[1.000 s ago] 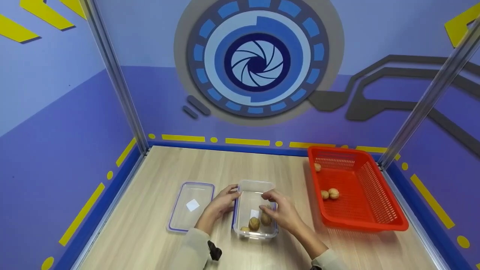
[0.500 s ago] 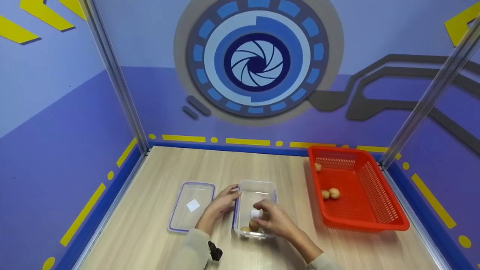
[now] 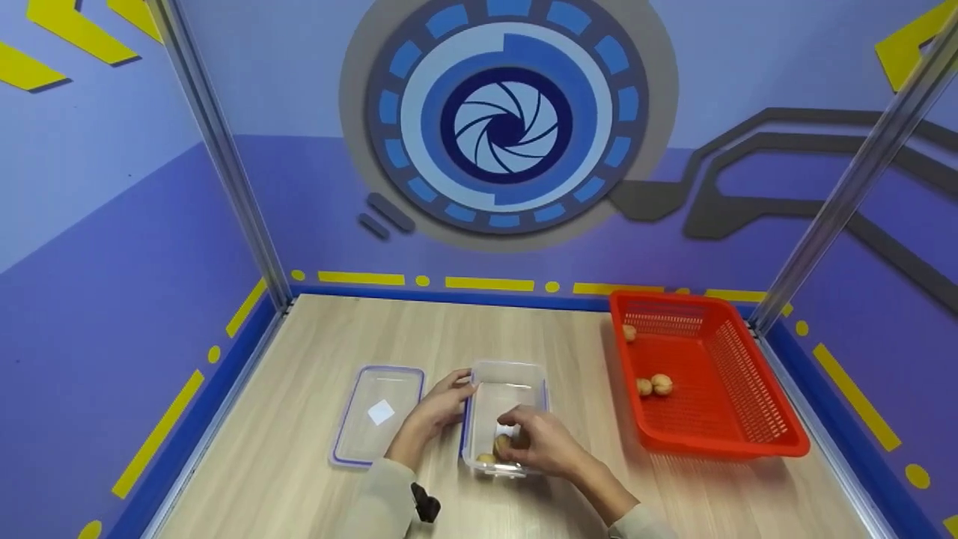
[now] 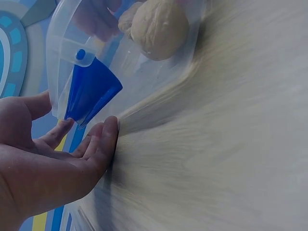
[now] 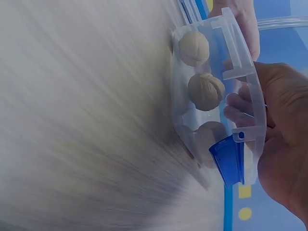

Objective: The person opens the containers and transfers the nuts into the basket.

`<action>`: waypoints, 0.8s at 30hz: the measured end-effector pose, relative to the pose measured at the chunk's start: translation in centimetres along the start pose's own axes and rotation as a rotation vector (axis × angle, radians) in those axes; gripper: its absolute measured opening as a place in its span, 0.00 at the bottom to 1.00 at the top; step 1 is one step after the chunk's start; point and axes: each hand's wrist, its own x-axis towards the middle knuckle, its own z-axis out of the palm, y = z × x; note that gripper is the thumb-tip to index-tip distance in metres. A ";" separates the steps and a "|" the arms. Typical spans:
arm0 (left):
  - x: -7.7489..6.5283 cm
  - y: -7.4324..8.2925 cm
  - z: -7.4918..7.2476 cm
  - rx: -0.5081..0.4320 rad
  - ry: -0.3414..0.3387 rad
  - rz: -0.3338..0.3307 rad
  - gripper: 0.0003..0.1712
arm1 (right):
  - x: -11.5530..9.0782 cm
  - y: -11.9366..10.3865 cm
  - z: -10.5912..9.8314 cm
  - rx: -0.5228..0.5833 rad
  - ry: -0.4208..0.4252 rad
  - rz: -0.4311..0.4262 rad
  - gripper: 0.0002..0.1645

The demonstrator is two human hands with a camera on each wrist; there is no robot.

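A clear plastic food container (image 3: 506, 374) stands in the middle of the table, with blue latches on its sides. My left hand (image 3: 440, 408) rests against its left wall, thumb at the rim and fingers loosely bent beside the blue latch (image 4: 91, 91). My right hand (image 3: 550, 442) reaches inside, thumb and fingers apart over a walnut (image 3: 502, 447). In the right wrist view its fingertips are close to the middle walnut (image 5: 206, 91); contact is unclear. Another walnut (image 5: 194, 48) lies at one end, and a third (image 5: 209, 139) sits partly behind a latch.
To the left lies the clear lid (image 3: 358, 419) with a purple-blue edge and a white label. A red perforated basket (image 3: 718, 389) stands at the right, holding a pair of walnuts (image 3: 661, 385) and a single walnut (image 3: 629, 333). Walls surround the table.
My right hand has moved left and lower into the container, over the walnuts. Its thumb and fingers now cover the right-hand walnut in the head view. The left hand stays at the wall.
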 end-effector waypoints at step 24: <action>0.1 0.2 -0.1 0.019 -0.010 -0.001 0.33 | 0.8 -0.7 0.1 -0.180 -0.092 0.001 0.26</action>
